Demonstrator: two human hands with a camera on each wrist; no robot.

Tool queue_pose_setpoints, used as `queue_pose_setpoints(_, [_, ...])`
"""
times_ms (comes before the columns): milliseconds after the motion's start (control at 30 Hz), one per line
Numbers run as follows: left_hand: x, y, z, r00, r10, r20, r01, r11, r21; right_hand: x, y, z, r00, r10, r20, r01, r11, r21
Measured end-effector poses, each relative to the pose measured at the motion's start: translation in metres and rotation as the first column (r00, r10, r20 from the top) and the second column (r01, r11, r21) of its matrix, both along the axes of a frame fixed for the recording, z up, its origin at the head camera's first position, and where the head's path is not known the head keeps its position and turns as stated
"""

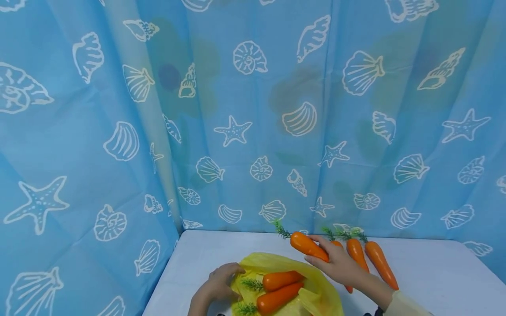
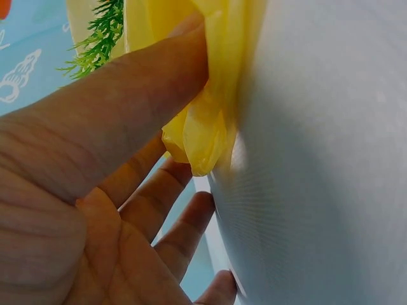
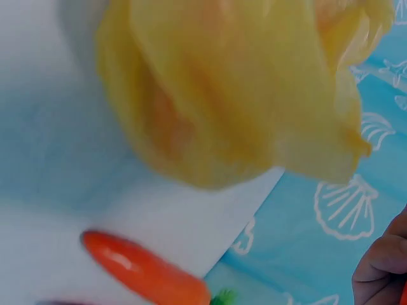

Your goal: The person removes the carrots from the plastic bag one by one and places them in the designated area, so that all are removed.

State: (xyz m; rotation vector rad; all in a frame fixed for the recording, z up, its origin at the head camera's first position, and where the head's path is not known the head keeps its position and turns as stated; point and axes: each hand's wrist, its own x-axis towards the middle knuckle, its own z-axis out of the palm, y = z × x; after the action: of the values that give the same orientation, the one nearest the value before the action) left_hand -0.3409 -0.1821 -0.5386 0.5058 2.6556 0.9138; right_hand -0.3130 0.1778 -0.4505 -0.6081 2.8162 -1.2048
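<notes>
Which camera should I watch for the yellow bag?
The head view: it shows most of the yellow bag, with its open mouth and the carrots lying inside. The left wrist view shows only a gathered part at the left hand; the right wrist view shows its outer side, cut off at the top.

Soft light, blurry right-wrist view

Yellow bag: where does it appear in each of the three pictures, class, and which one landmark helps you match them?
Head: the yellow bag is at the bottom, slightly right of centre.
Left wrist: the bag is at the top, near the middle, pinched by the left hand.
Right wrist: the bag fills much of the upper middle and right.
Shared landmark: the blue shell-print cloth.
</notes>
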Motion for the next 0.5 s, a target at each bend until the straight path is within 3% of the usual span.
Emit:
queue_pose_setpoints(133, [0.001,0.000,0.002,1.000,0.001,0.004,-0.001,1.000,-0.008,-0.004,0.011,-0.002,0.998,-0.035,-0.049,0.036,0.999,0.021])
queue_pose_setpoints(367, [0.000,0.001,0.004,1.000,0.024,0.013,-0.024,1.000,-0.004,-0.007,0.028,0.005,0.990,-0.133,0.037,0.131,0.990,0.052])
queue_pose_setpoints(500, [0.000,0.000,0.003,1.000,0.023,0.010,-0.023,1.000,-0.007,-0.009,0.040,0.012,0.987,-0.163,-0.001,0.162,0.983,0.090])
